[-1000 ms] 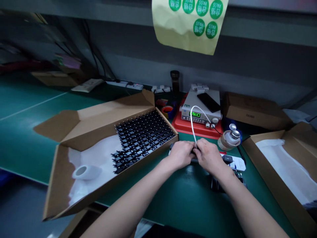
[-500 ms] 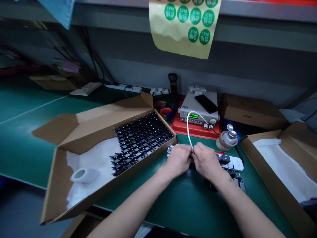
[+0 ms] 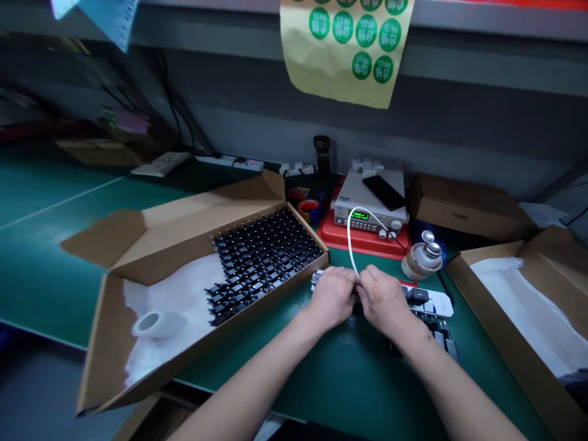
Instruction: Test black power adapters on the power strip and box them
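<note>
Side by side over a white power strip [image 3: 441, 304], my left hand [image 3: 334, 295] and my right hand [image 3: 383, 299] are both closed, fingertips nearly touching. The right one pinches the end of a white cable [image 3: 350, 240], which arches up and over to a bench meter [image 3: 367, 215] with a green display. My left fingers are curled round something they hide, beside the cable end. A black plug adapter [image 3: 417, 297] sits on the strip right of my hands. Several more black adapters [image 3: 444, 338] with metal pins lie on the green table behind my right wrist.
At left stands an open cardboard box [image 3: 105, 343] with rows of black adapters [image 3: 269, 260] and a white roll [image 3: 158, 324]. Another open box [image 3: 496, 318] is at right. A pump bottle [image 3: 423, 257], red tray [image 3: 328, 231], phone [image 3: 383, 192] and hanging sticker sheet [image 3: 342, 61] are farther back.
The writing on the meter's green display has changed. My hands keep the same grip and place; the whole view has shifted very slightly.
</note>
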Demonstrator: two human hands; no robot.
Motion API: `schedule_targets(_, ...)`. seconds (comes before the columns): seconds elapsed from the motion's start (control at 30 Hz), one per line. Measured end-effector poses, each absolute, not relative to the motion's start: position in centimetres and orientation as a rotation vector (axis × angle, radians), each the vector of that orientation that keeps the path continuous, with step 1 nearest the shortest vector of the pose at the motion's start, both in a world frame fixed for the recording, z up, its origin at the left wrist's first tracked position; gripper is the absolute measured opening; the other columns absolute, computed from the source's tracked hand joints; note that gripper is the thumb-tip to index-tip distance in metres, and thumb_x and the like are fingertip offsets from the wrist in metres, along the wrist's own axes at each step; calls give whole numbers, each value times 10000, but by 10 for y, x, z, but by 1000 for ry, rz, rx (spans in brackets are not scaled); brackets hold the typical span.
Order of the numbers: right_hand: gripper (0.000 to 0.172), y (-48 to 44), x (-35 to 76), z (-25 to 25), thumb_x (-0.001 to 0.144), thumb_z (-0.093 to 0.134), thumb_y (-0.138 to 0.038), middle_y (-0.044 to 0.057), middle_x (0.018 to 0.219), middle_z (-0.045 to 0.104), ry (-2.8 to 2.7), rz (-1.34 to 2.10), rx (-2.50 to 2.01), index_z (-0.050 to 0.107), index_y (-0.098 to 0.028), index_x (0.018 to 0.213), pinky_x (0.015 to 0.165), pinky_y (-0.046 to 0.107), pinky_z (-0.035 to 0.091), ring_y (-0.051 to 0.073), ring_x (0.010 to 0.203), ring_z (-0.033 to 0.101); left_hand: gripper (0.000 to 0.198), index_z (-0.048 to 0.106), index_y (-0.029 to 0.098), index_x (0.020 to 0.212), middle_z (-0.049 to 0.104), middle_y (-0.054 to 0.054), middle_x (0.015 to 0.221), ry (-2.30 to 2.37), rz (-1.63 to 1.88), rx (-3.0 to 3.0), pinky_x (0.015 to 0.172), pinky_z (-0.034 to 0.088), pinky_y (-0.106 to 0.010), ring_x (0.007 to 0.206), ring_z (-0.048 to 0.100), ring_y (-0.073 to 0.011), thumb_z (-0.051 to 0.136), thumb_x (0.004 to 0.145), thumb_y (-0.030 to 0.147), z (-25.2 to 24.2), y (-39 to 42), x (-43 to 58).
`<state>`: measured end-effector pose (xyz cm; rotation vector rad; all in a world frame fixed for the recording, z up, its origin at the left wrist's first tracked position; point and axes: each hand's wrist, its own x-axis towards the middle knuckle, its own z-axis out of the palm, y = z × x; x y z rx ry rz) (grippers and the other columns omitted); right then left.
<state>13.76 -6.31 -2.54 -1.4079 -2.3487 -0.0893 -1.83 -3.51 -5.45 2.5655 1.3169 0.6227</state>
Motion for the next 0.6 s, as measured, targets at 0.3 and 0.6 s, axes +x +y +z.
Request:
schedule_targets(0.3, 158, -59, 142, -22, 928, 491, -115, 43, 805, 580, -2296, 63, -1318, 552, -189, 802, 617, 302, 390, 171, 677, 512, 68, 616, 173, 839, 693, -74, 828, 1328, 579, 2570, 791, 458, -388, 836, 646, -266, 626, 784, 134, -50, -36, -19)
schedule_targets(0.6, 69, -54, 201, -2, 904, 660, -277, 44, 937, 706, -1775, 712, -1213, 652, -210, 910, 822, 347, 534, 201, 889, 664, 212, 645, 185, 1010, 730, -64, 973, 1283, 516, 2546, 839, 449, -386, 939, 655, -260, 736, 859, 303, -44, -36, -20)
